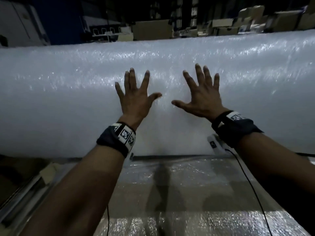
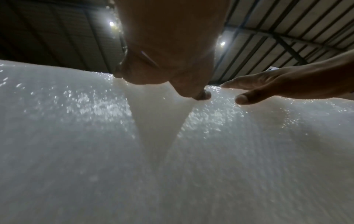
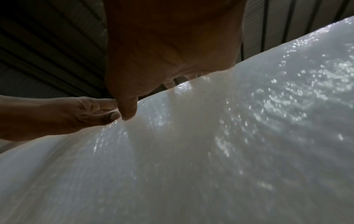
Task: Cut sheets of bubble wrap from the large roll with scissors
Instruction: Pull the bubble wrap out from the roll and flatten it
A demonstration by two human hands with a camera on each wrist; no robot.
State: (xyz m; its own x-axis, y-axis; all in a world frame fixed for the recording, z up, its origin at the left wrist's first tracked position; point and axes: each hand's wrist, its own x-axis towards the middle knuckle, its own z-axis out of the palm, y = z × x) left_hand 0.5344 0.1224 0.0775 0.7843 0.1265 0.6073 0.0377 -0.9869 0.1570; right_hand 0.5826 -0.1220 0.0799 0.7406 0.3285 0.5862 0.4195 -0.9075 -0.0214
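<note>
A huge white roll of bubble wrap lies across the whole head view. My left hand and right hand press flat on its near face, side by side, fingers straight and spread. In the left wrist view my left hand meets the roll with the right hand beside it. The right wrist view shows my right hand on the roll and the left hand to its left. An unrolled sheet lies below the roll. No scissors are in sight.
Cardboard boxes and shelving stand behind the roll in a dim warehouse. A thin black cable hangs from my right wristband across the unrolled sheet. A pale block sits at the sheet's left edge.
</note>
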